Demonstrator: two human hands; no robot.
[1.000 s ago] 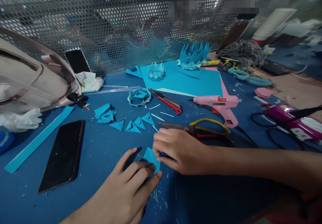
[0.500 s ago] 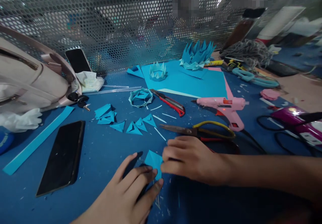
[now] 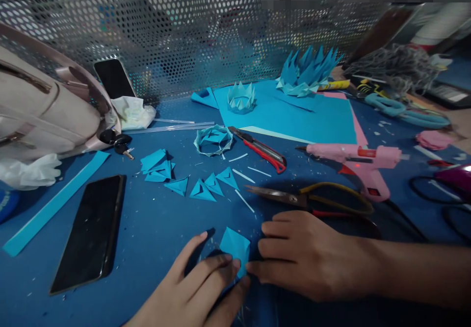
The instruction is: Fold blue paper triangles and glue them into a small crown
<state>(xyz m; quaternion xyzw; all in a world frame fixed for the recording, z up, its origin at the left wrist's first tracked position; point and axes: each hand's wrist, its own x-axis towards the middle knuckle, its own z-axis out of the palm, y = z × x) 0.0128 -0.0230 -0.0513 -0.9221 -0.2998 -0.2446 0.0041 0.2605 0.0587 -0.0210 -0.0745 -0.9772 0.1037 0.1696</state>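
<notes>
A small creased square of blue paper (image 3: 235, 242) lies on the table with one corner pointing away from me. My left hand (image 3: 206, 288) holds down its lower part with the fingertips, while the forefinger sticks out to the left. From the other side my right hand (image 3: 305, 256), its fingers curled in, pinches at the paper's lower right edge; the contact is partly hidden. Beyond them are several folded blue paper triangles (image 3: 202, 189) and a blue stack of similar pieces (image 3: 158, 165). Scissors (image 3: 279, 195) with yellow and red handles lie above my right hand.
A black phone (image 3: 88, 234) and a blue paper strip (image 3: 55, 202) lie left. Further back are a paper ring (image 3: 198, 146), a red utility knife (image 3: 267, 156), a pink glue gun (image 3: 353, 155), blue sheets (image 3: 294, 118) and a spiky paper form (image 3: 309, 72). A bag (image 3: 44, 106) stands left.
My right hand has drawn back to the right and towards me, from the paper's side corner to its lower edge. More of the paper shows. The whole view has shifted slightly.
</notes>
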